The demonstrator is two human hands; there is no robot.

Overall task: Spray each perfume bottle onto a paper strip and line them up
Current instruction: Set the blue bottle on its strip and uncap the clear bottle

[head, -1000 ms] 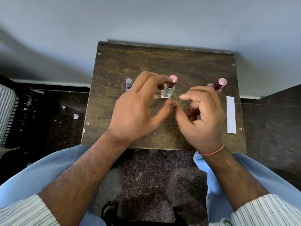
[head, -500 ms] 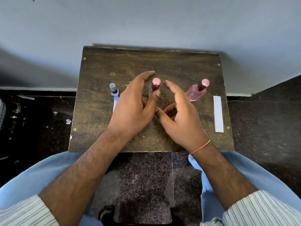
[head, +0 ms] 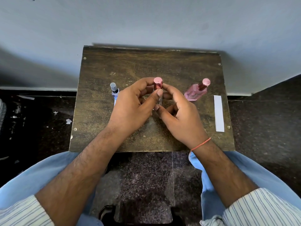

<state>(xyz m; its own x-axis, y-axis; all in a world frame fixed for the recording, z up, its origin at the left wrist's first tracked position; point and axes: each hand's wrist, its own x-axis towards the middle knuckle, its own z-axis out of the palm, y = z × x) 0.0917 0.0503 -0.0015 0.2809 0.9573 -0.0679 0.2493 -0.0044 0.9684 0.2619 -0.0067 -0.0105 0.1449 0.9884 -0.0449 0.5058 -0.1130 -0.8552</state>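
A clear perfume bottle with a pink metallic cap (head: 158,84) stands at the middle of the small wooden table (head: 101,75). My left hand (head: 133,105) is closed around it, thumb against its front. My right hand (head: 180,116) touches the same bottle from the right with its fingertips. At the left a small blue bottle with a grey cap (head: 114,90) stands on a paper strip that my left hand mostly hides. A pink bottle (head: 196,93) with a pink cap stands at the right. A blank white paper strip (head: 218,113) lies near the table's right edge.
The table stands against a grey wall (head: 146,22). Dark speckled floor (head: 260,119) surrounds it, with paper scraps (head: 68,121) on the left. My knees in light blue cloth (head: 244,168) sit just below the table's front edge.
Both hands have closed in on the middle bottle. A second ago the left fingers were arched over it and the right hand was curled apart beside it.
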